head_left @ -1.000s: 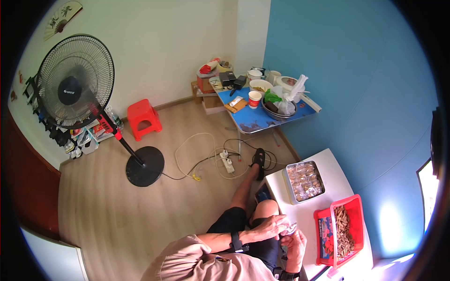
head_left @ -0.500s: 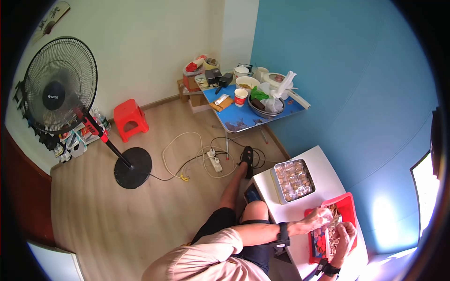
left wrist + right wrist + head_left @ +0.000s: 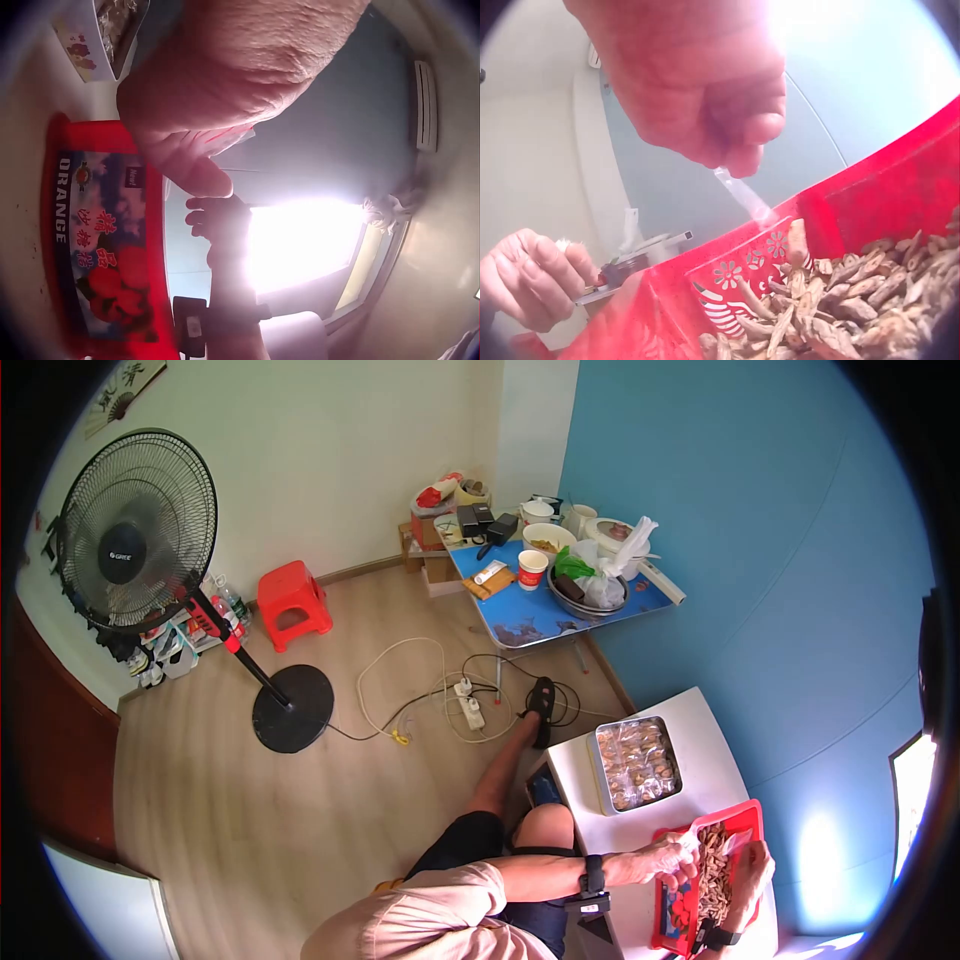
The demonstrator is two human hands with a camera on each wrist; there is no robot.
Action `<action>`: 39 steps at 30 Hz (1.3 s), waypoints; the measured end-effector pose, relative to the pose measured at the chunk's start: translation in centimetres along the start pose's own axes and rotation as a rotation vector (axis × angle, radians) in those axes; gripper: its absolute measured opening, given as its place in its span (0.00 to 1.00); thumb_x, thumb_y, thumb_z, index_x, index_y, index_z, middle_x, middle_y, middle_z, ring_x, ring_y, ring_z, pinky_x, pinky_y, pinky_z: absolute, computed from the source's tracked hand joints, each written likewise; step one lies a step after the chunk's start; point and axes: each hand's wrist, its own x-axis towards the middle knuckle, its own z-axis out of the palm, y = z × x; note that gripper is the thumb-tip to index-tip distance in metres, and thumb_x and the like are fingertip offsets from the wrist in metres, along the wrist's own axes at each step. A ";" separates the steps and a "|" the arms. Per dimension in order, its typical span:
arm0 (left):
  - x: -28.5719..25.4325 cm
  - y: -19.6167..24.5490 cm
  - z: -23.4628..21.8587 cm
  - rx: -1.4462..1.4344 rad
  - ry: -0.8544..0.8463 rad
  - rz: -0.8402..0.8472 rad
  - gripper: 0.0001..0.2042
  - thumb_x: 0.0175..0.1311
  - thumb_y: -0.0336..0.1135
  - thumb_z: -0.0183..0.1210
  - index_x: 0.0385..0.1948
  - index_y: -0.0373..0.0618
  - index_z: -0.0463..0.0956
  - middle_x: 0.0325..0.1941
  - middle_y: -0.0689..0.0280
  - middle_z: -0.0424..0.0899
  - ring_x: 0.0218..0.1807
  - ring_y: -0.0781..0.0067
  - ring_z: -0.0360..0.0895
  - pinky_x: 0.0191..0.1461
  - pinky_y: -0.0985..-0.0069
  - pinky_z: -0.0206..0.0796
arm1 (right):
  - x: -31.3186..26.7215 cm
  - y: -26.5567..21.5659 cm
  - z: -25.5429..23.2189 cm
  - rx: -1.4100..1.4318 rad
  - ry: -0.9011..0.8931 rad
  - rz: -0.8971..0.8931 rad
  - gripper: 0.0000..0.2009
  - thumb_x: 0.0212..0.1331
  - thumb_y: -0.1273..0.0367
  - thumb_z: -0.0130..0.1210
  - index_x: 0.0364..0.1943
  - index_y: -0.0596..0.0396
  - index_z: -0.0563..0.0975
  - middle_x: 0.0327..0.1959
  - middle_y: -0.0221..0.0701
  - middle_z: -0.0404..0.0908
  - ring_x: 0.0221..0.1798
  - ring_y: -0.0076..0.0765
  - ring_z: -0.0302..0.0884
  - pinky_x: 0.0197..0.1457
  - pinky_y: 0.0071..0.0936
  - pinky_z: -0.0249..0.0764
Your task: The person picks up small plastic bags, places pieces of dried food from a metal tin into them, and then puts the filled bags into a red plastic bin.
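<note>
My left hand [image 3: 668, 860] is over the near-left side of a red plastic basket [image 3: 155, 225] with an ORANGE label. It pinches a clear plastic bag [image 3: 225, 138] with red lines, mostly hidden by the palm. Across the basket, my right hand [image 3: 752, 872] has its fingers curled, and a narrow strip of clear plastic [image 3: 744, 196] hangs from them above the rim. Brown dried pieces [image 3: 832, 307], resembling cut roots, fill the basket below both hands.
Beside the basket on the white table [image 3: 700, 735] stands a square tin [image 3: 603, 785] of small wrapped packets. A blue folding table [image 3: 520, 625] farther off holds bowls and a paper cup [image 3: 532, 570]. Cables and a power strip [image 3: 469, 707] lie on the floor near a standing fan [image 3: 135, 550].
Both hands have moved from the lap, where they held a small clear packet, rightward to the basket. During the last half second they have drawn apart, the right hand toward the far side.
</note>
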 end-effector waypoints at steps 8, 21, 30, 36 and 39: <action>-3.1 0.3 -3.1 -0.100 0.100 -0.135 0.09 0.60 0.31 0.58 0.41 0.48 0.72 0.34 0.69 0.81 0.32 0.79 0.78 0.34 0.78 0.72 | -1.6 -9.6 -3.5 -0.160 0.016 -0.134 0.06 0.53 0.72 0.56 0.24 0.60 0.75 0.22 0.47 0.77 0.28 0.57 0.77 0.31 0.43 0.71; -13.0 1.8 -7.3 -0.340 -0.067 -0.047 0.16 0.59 0.27 0.62 0.48 0.42 0.71 0.27 0.69 0.73 0.21 0.79 0.69 0.26 0.81 0.62 | -5.2 -19.2 -6.2 0.990 -0.486 0.145 0.06 0.48 0.75 0.54 0.26 0.66 0.78 0.23 0.34 0.77 0.26 0.32 0.77 0.30 0.30 0.71; -21.1 2.6 -7.7 -0.517 -0.093 0.054 0.29 0.56 0.62 0.61 0.44 0.43 0.76 0.34 0.66 0.79 0.34 0.69 0.76 0.32 0.73 0.67 | -5.4 -26.0 3.1 0.620 -0.798 -0.524 0.04 0.53 0.71 0.57 0.29 0.56 0.79 0.22 0.38 0.81 0.26 0.47 0.81 0.31 0.36 0.75; -22.9 1.6 -8.9 -0.321 -0.040 0.076 0.25 0.57 0.59 0.63 0.42 0.44 0.77 0.31 0.64 0.78 0.31 0.69 0.74 0.28 0.76 0.62 | -6.8 -26.9 4.9 0.521 -0.660 -0.567 0.04 0.52 0.70 0.57 0.29 0.55 0.79 0.24 0.40 0.81 0.28 0.50 0.81 0.32 0.38 0.76; -22.7 1.1 -9.3 -0.337 -0.051 0.037 0.22 0.57 0.52 0.64 0.40 0.41 0.77 0.30 0.63 0.78 0.30 0.71 0.74 0.28 0.77 0.61 | -7.7 -27.2 5.3 0.472 -0.543 -0.538 0.04 0.51 0.71 0.57 0.28 0.56 0.79 0.24 0.40 0.81 0.28 0.50 0.81 0.32 0.38 0.76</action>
